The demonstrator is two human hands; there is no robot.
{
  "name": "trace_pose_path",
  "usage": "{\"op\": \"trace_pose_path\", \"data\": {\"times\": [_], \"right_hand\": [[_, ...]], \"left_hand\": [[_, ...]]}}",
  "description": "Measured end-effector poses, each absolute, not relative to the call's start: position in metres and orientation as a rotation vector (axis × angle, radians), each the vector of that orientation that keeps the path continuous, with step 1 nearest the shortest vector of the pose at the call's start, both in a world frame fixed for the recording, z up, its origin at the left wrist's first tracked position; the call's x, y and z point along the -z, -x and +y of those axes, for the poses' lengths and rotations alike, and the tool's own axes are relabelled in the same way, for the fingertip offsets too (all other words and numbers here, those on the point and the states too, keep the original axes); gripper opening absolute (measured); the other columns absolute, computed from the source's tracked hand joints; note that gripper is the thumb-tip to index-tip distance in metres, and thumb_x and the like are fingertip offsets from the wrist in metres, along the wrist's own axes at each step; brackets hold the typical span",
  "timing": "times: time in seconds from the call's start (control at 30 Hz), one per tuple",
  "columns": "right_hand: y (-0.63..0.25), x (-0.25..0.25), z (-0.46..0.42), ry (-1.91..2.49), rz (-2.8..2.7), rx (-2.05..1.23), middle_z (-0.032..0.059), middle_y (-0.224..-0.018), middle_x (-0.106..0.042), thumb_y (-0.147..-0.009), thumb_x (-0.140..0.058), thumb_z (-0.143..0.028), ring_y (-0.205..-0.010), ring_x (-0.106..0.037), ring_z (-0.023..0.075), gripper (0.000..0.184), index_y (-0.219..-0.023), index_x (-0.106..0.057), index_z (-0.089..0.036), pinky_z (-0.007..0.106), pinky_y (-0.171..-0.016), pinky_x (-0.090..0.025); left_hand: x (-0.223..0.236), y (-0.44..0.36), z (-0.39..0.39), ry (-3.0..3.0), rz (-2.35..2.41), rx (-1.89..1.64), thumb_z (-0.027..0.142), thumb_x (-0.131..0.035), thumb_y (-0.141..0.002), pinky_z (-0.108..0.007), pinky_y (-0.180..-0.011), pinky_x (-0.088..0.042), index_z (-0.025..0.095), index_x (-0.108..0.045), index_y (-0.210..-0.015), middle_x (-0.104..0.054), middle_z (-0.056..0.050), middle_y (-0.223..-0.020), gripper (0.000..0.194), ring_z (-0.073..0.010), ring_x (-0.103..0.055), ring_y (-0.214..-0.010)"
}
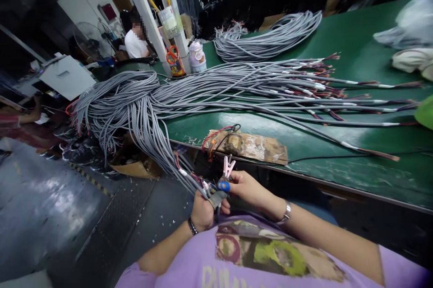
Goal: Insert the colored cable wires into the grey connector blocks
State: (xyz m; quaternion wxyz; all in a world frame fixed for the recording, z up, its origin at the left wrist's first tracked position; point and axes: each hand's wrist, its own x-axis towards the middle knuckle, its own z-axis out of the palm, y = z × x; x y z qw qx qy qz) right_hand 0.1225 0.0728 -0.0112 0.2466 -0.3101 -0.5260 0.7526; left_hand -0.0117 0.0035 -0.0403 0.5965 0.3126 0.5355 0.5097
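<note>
My left hand (203,212) is closed around the ends of several grey cables (189,178) in front of my body. A grey strip (217,198) lies across its fingers, and white bands and thin coloured wires show just beyond it. Close beside it, my right hand (245,188) is pinched shut, with blue wrapping (223,186) on one digit. What its fingertips hold is too small to make out. Right above those fingertips is a pink clothespin (228,167), near the bench edge; whether I touch it is unclear.
Long grey cables (216,85) lie across the green bench (372,175), their stripped ends to the right. A worn wooden board (260,147) with wires sits at the front edge. Behind are a coiled bundle (270,37), a bottle (197,57) and orange-handled scissors (172,55). Another person (135,44) sits far left.
</note>
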Motion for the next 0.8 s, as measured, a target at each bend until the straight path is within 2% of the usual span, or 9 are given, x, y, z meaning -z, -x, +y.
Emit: {"op": "trace_pose_path", "data": {"times": [0.13, 0.3, 0.5, 0.8], "right_hand": [[-0.121, 0.012, 0.070, 0.729, -1.403, -2.125, -0.0006, -0.050, -0.060, -0.074, -0.062, -0.056, -0.048, -0.057, 0.0144, 0.041, -0.070, -0.051, -0.017, 0.027, -0.050, -0.032], [-0.119, 0.012, 0.067, 0.704, -1.333, -2.133, -0.0013, -0.054, -0.060, -0.074, -0.064, -0.052, -0.050, -0.058, 0.0153, 0.037, -0.075, -0.050, -0.017, 0.028, -0.052, -0.035], [-0.115, 0.014, 0.065, 0.673, -1.276, -2.130, -0.0021, -0.051, -0.058, -0.078, -0.061, -0.051, -0.046, -0.057, 0.0150, 0.036, -0.074, -0.047, -0.018, 0.028, -0.050, -0.034], [-0.118, 0.018, 0.064, 0.712, -1.279, -2.121, -0.0007, -0.060, -0.059, -0.070, -0.065, -0.057, -0.056, -0.058, 0.0159, 0.042, -0.074, -0.051, -0.018, 0.031, -0.058, -0.041]], "left_hand": [[0.035, 0.008, 0.004, -0.651, 1.250, -1.277, 0.043, -0.073, -0.064, -0.020, -0.038, -0.037, 0.012, -0.061, -0.053, -0.061, -0.005, -0.044, 0.036, -0.0114, -0.053, -0.035], [0.027, 0.007, 0.005, -0.551, 1.263, -1.337, 0.043, -0.075, -0.059, -0.021, -0.038, -0.039, 0.012, -0.062, -0.056, -0.060, -0.004, -0.044, 0.035, -0.0108, -0.051, -0.033], [0.027, 0.007, 0.005, -0.542, 1.259, -1.335, 0.042, -0.074, -0.061, -0.022, -0.038, -0.039, 0.012, -0.062, -0.057, -0.061, -0.004, -0.044, 0.033, -0.0111, -0.051, -0.034], [0.028, 0.008, 0.006, -0.485, 1.278, -1.419, 0.042, -0.075, -0.060, -0.020, -0.038, -0.038, 0.013, -0.059, -0.062, -0.061, -0.002, -0.046, 0.033, -0.0106, -0.052, -0.035]]}}
